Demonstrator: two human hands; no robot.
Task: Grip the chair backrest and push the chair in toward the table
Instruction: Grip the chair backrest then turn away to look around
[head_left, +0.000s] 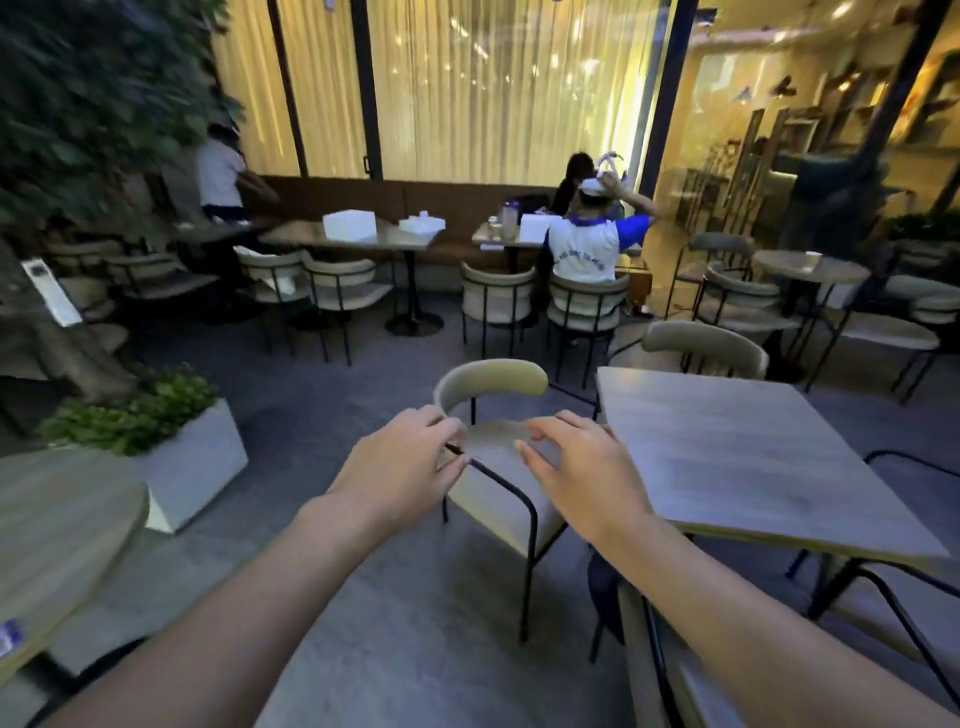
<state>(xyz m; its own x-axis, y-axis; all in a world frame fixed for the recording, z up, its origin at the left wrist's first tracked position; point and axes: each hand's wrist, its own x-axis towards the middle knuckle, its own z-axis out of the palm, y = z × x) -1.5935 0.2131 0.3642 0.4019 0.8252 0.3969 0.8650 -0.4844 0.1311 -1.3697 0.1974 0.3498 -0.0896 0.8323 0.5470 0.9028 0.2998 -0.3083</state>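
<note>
A chair with a beige curved backrest (491, 378), a beige seat (498, 457) and a thin black metal frame (530, 525) stands just left of the square wooden table (753, 457). The backrest is on the chair's far side from me. Both my arms reach forward over the seat. My left hand (400, 465) is at the chair's left side, its fingers spread and curled around the black frame rod without clearly closing on it. Over the seat's right part, close to the table's near-left edge, my right hand (576, 470) hovers with fingers apart and nothing in it.
A white planter with green plants (192, 457) stands on the floor to the left, and a round table edge (62, 525) is at the near left. More chairs (706, 348) surround the table. People sit at tables (582, 244) farther back.
</note>
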